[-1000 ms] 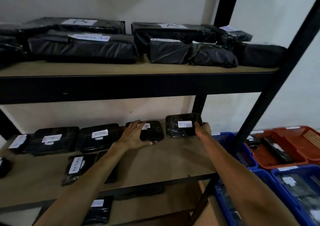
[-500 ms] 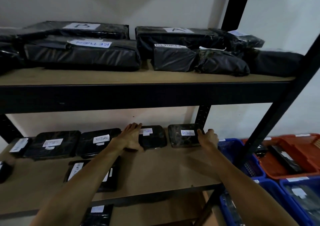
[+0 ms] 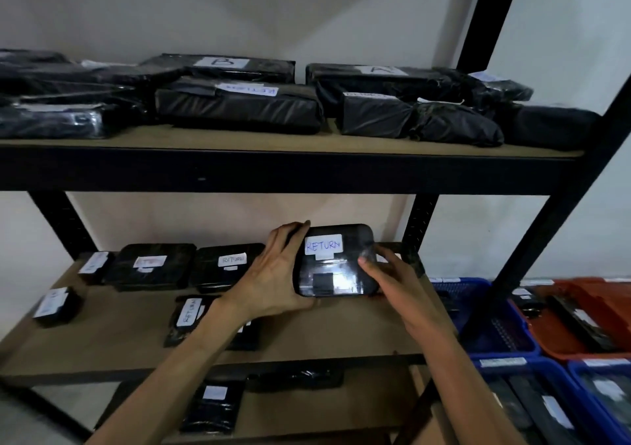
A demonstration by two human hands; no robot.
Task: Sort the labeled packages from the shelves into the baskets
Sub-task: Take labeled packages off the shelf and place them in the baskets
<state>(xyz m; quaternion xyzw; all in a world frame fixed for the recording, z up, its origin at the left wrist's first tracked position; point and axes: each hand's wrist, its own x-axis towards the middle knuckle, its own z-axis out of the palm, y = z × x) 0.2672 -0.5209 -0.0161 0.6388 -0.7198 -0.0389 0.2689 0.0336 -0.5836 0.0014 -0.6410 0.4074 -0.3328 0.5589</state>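
Both hands (image 3: 273, 273) around RETURN package (image 3: 333, 263)

A glossy black package (image 3: 336, 263) with a white "RETURN" label is held tilted above the middle shelf (image 3: 129, 335). More black labelled packages are laid flat on both shelves, beside blue basket (image 3: 491, 328) and orange basket (image 3: 580, 314).

Bare forearms, no sleeves; hands (image 3: 273, 273) ungloved

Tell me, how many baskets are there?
4: far blue basket beside the shelf, red basket to its right, near-left blue basket and near-right blue basket below them. More may sit outside view.
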